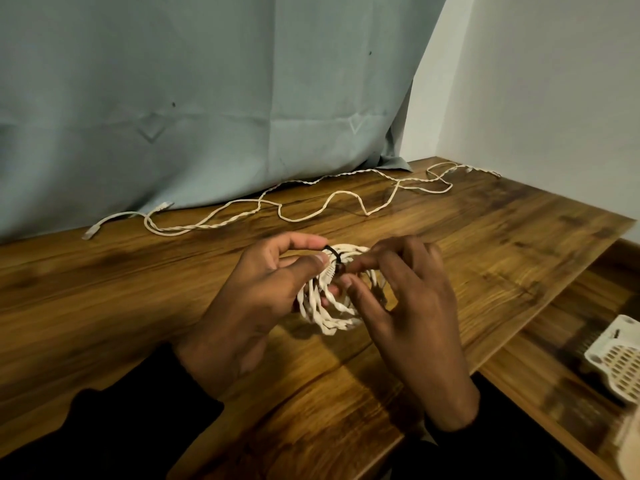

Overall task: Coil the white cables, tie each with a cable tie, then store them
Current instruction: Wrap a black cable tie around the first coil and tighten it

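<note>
A coiled white cable (327,311) is held just above the wooden table (138,282), between both hands. A black cable tie (335,255) loops round the top of the coil. My left hand (256,299) grips the coil, with thumb and forefinger pinching at the tie's left end. My right hand (408,296) pinches the tie's other end with thumb and forefinger at the coil's middle. A second white cable (294,202) lies uncoiled and wavy along the back of the table, its plugs at the far left.
A blue-grey cloth (207,98) hangs behind the table. A white perforated basket (620,362) sits on a lower wooden surface (554,375) at the right edge. A white wall (554,81) closes the back right corner.
</note>
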